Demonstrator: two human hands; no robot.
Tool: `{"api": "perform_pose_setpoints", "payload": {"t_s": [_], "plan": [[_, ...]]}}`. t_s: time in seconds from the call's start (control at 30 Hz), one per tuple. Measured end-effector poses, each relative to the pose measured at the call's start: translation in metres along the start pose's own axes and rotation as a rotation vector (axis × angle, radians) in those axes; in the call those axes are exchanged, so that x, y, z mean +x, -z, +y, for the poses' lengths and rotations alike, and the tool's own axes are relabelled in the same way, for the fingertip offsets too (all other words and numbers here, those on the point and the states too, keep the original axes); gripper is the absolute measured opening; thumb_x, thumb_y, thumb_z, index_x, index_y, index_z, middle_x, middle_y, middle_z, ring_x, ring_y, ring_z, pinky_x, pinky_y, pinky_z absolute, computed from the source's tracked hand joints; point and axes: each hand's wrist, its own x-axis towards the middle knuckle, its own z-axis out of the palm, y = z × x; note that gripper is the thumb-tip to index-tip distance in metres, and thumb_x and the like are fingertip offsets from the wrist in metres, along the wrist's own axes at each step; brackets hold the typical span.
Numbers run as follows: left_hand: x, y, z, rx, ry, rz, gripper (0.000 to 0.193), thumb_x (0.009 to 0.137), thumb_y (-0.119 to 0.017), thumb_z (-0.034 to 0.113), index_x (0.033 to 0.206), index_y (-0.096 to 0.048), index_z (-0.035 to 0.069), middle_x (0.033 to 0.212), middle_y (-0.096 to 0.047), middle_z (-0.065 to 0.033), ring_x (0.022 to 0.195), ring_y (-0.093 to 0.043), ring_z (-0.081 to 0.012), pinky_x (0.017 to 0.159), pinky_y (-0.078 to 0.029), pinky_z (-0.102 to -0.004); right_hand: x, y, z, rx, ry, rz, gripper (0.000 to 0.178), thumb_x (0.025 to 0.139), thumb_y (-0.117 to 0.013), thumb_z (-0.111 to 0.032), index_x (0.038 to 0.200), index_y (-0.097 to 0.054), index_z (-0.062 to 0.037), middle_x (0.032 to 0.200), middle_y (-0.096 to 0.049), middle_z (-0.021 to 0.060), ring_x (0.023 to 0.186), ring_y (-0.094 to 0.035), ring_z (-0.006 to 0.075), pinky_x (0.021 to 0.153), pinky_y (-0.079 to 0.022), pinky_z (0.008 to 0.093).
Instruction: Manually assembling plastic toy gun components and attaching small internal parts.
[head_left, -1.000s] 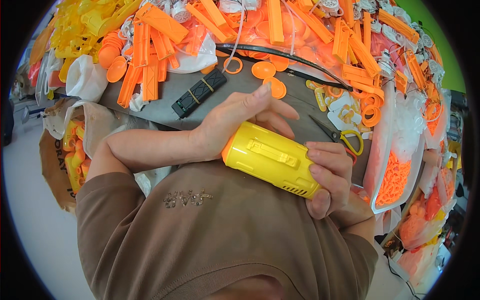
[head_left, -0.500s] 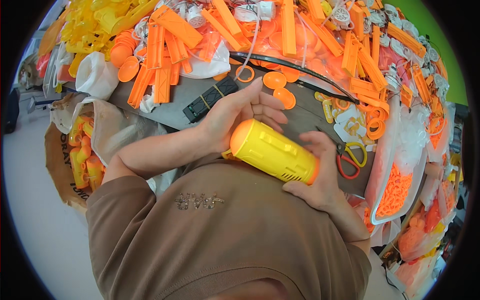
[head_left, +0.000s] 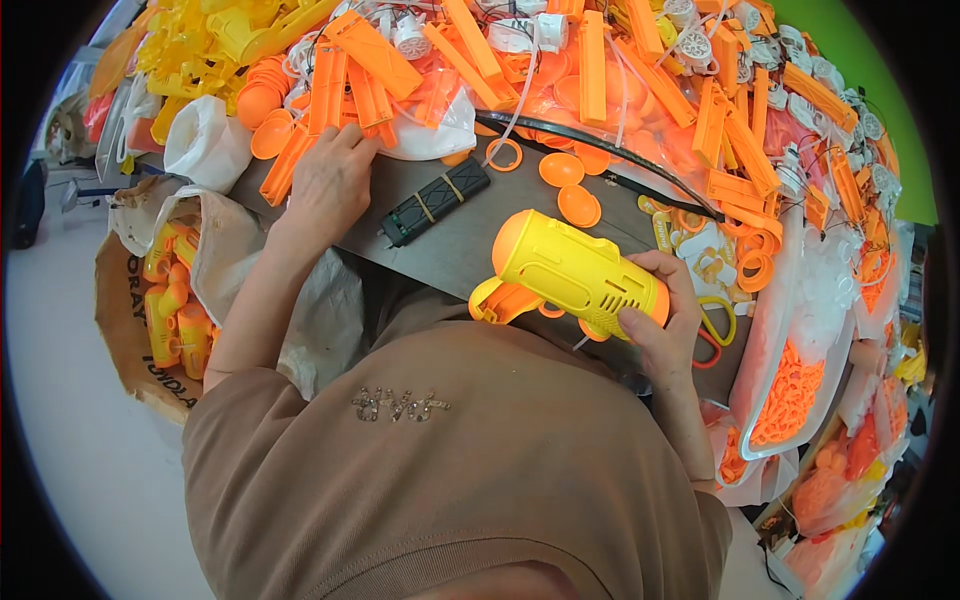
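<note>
My right hand (head_left: 665,325) grips the yellow toy casing (head_left: 575,275) by its end, held over the table (head_left: 450,250) edge. My left hand (head_left: 325,185) lies spread, fingers on the orange strips (head_left: 335,95), beside a black ribbed part (head_left: 435,200).

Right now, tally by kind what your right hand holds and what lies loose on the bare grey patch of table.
Yellow toy housing, gripped in the right hand: 1
Black ribbed bar: 1
Orange discs: 2
Orange ring: 1
Total: 5
</note>
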Motion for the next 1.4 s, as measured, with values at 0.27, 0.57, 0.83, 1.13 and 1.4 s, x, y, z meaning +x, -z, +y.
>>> {"api": "perform_pose_setpoints", "payload": {"t_s": [0.27, 0.57, 0.83, 1.13, 1.4], "plan": [[-0.008, 0.002, -0.001, -0.212, 0.050, 0.157, 0.018, 0.074, -0.062, 0.001, 0.091, -0.058, 0.003, 0.082, -0.057, -0.0116, 0.081, -0.058, -0.0274, 0.068, -0.047, -0.0377, 0.001, 0.005, 0.003, -0.031, 0.001, 0.051, 0.053, 0.068, -0.067, -0.015, 0.114, -0.046, 0.0008, 0.108, -0.055, 0.0111, 0.098, -0.055, 0.0170, 0.087, -0.044, 0.0287], [-0.006, 0.001, 0.015, -0.474, 0.035, 0.138, 0.017, 0.075, -0.063, -0.001, 0.091, -0.057, 0.001, 0.081, -0.060, -0.0126, 0.071, -0.062, -0.0263, 0.062, -0.049, -0.0340, 0.008, 0.006, -0.012, -0.042, 0.045, 0.052, 0.053, 0.068, -0.066, -0.013, 0.115, -0.047, 0.0011, 0.110, -0.055, 0.0121, 0.098, -0.054, 0.0176, 0.088, -0.044, 0.0298], [0.002, -0.003, 0.011, -0.536, 0.125, 0.026, 0.021, 0.074, -0.064, -0.002, 0.094, -0.059, -0.001, 0.085, -0.059, -0.0148, 0.075, -0.062, -0.0297, 0.066, -0.049, -0.0357, 0.007, 0.008, -0.008, -0.011, 0.074, -0.012, 0.047, 0.072, -0.070, -0.007, 0.112, -0.047, -0.0004, 0.102, -0.054, 0.0066, 0.090, -0.053, 0.0115, 0.080, -0.045, 0.0254], [0.002, -0.015, 0.008, -0.469, 0.074, 0.068, 0.018, 0.072, -0.068, 0.000, 0.088, -0.059, -0.002, 0.080, -0.056, -0.0124, 0.069, -0.059, -0.0254, 0.061, -0.047, -0.0321, 0.008, 0.006, -0.007, -0.021, 0.086, -0.028, 0.046, 0.073, -0.070, -0.008, 0.112, -0.048, 0.0001, 0.102, -0.054, 0.0065, 0.090, -0.053, 0.0116, 0.081, -0.045, 0.0257], [0.001, -0.016, 0.012, -0.416, 0.040, 0.125, 0.016, 0.074, -0.068, 0.002, 0.087, -0.059, -0.001, 0.076, -0.061, -0.0131, 0.066, -0.061, -0.0238, 0.059, -0.048, -0.0317, 0.015, 0.006, -0.010, -0.133, 0.053, -0.050, 0.045, 0.072, -0.066, -0.015, 0.112, -0.049, 0.0008, 0.105, -0.054, 0.0088, 0.093, -0.052, 0.0133, 0.081, -0.043, 0.0264]]}}
